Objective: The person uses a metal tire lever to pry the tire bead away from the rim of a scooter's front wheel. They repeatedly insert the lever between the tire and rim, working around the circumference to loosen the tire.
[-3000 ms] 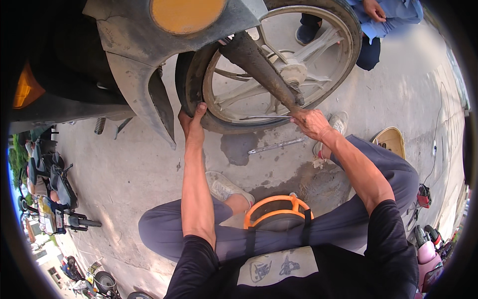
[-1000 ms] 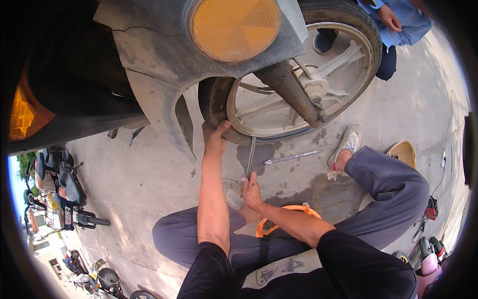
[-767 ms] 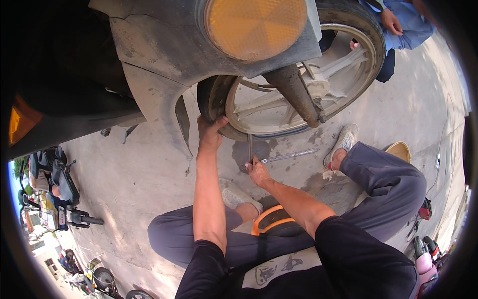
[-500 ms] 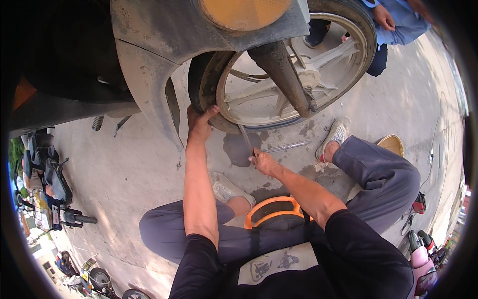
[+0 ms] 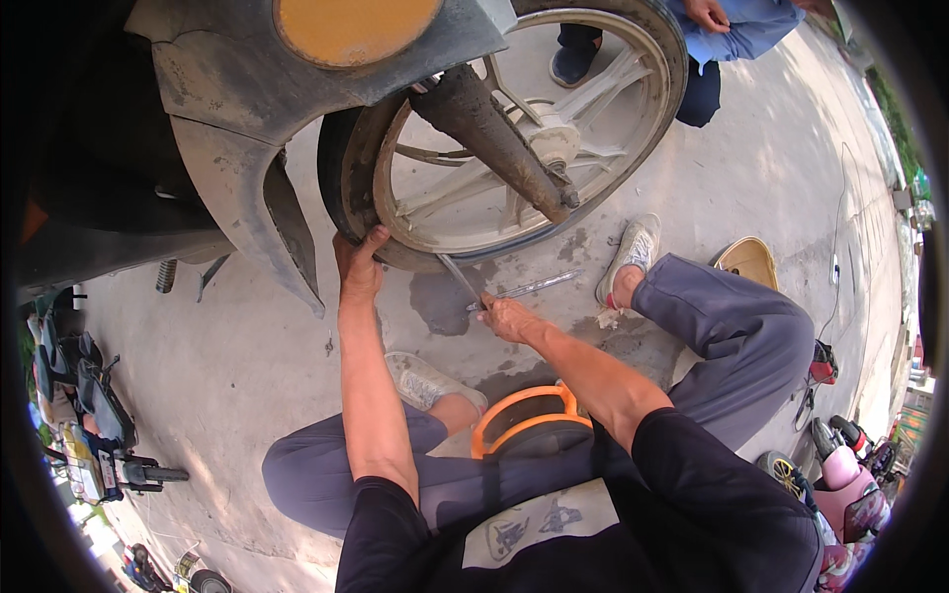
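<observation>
A motorcycle front wheel (image 5: 561, 145) with pale cast spokes stands under its fender, and a grimy fork leg (image 5: 504, 138) runs down to the hub. My left hand (image 5: 360, 265) grips the black tyre (image 5: 346, 163) at its lower left; the thumb lies on the near side and most fingers are hidden behind. In my right hand (image 5: 509, 318) is a flat metal tyre lever (image 5: 458, 275), its far end at the lower rim edge beside the tyre. Beyond that hand, a second long metal tool (image 5: 544, 284) lies on the ground.
The dusty grey fairing (image 5: 222, 89) overhangs the wheel. An orange-framed item (image 5: 524, 406) sits between my legs. A tan bowl-like container (image 5: 749, 261) lies right of my knee. Another person (image 5: 736, 30) in blue is beyond the wheel. Parked two-wheelers (image 5: 99, 395) line the left.
The whole view has shifted, so the wheel and ground appear further left. The tyre lever leans more to the right, my right hand slightly lower along with it. Both hands keep their holds.
</observation>
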A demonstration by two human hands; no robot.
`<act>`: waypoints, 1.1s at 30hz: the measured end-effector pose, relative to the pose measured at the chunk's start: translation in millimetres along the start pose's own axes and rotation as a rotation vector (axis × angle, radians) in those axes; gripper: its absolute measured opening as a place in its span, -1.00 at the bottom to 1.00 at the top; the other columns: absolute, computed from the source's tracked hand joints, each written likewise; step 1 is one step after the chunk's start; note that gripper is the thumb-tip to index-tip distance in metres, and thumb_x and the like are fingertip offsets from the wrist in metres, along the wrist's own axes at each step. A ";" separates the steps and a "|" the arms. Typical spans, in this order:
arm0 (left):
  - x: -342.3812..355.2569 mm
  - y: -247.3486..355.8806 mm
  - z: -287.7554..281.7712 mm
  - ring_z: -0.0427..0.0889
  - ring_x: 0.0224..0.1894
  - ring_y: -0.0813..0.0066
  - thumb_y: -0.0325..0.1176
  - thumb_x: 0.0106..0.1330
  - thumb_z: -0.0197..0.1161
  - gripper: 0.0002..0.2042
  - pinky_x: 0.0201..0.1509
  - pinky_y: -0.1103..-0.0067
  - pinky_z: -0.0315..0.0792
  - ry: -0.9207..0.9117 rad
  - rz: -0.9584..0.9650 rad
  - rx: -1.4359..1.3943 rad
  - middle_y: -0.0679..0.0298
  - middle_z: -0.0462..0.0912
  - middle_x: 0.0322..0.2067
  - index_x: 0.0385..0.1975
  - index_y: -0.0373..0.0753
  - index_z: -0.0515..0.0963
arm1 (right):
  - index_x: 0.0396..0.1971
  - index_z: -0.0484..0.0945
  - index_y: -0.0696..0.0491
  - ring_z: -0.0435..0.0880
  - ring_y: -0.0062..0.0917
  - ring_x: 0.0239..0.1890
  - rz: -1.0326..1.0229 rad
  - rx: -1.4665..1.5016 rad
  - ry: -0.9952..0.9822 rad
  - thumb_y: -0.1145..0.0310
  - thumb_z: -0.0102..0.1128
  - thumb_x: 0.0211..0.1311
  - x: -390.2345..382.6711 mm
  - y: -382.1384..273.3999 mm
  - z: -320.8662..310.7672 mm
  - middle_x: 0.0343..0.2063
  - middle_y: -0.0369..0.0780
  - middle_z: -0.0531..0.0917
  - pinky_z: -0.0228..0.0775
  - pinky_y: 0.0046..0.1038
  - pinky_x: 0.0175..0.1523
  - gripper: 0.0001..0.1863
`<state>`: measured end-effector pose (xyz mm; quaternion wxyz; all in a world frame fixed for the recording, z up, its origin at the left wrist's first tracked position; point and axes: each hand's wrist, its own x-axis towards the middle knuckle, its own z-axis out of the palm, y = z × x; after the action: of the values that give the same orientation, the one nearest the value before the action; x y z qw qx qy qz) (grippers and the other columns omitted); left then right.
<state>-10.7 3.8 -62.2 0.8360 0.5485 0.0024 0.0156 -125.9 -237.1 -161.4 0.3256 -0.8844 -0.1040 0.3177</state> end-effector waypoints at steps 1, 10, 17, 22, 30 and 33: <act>0.7 7.0 1.1 0.52 0.05 0.40 -0.21 -0.05 0.56 -0.32 0.21 0.48 0.29 0.004 -0.002 0.001 0.20 0.60 0.00 0.09 -0.40 0.47 | -0.07 0.35 0.19 0.62 0.00 -0.18 -0.001 0.001 -0.005 0.21 -0.02 0.41 -1.1 -12.4 3.7 -0.38 0.10 0.65 0.40 -0.10 -0.10 -0.67; 22.7 48.4 36.5 0.57 -0.05 0.41 -0.28 -0.02 0.58 -0.41 0.13 0.53 0.39 0.041 0.255 0.238 0.16 0.64 -0.08 -0.01 -0.46 0.53 | -0.12 0.36 0.17 0.64 -0.02 -0.19 -0.001 0.279 0.014 0.22 0.01 0.39 19.0 -67.6 22.4 -0.37 0.07 0.66 0.41 -0.10 -0.08 -0.70; 9.7 36.2 20.5 0.57 -0.09 0.46 -0.23 -0.01 0.58 -0.42 0.11 0.57 0.37 0.073 0.205 0.244 0.20 0.64 -0.12 -0.03 -0.44 0.54 | -0.10 0.35 0.15 0.59 0.07 -0.13 0.025 0.072 0.063 0.22 0.06 0.36 24.9 -27.1 13.3 -0.32 0.14 0.63 0.40 -0.04 -0.05 -0.69; 3.3 22.6 21.4 0.55 -0.04 0.44 -0.22 0.00 0.57 -0.41 0.15 0.56 0.35 0.052 0.133 0.164 0.19 0.63 -0.08 -0.01 -0.43 0.52 | -0.01 0.34 0.14 0.61 0.02 -0.11 0.060 -0.034 0.058 0.22 0.05 0.36 19.5 -10.3 9.5 -0.29 0.14 0.64 0.41 -0.06 -0.03 -0.65; -1.7 34.2 18.7 0.55 -0.02 0.44 -0.20 0.00 0.56 -0.35 0.15 0.53 0.35 0.004 0.210 0.087 0.20 0.61 -0.05 0.05 -0.42 0.48 | -0.20 0.41 0.19 0.66 -0.31 -0.32 -0.002 0.639 -0.184 0.27 0.07 0.36 -29.4 -91.7 21.4 -0.44 -0.10 0.66 0.49 -0.33 -0.14 -0.74; -6.2 12.8 8.8 0.55 -0.04 0.45 -0.21 0.00 0.55 -0.38 0.12 0.55 0.36 0.073 0.176 0.115 0.20 0.61 -0.05 0.03 -0.42 0.48 | -0.21 0.43 0.20 0.66 -0.32 -0.32 -0.009 0.983 -0.241 0.28 0.11 0.34 -28.4 -128.5 39.1 -0.44 -0.10 0.66 0.50 -0.33 -0.15 -0.74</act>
<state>-17.1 0.7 -47.0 0.7979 0.5927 -0.0146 0.1090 -169.6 -129.8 -87.8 0.6906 -0.5830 0.0174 0.4276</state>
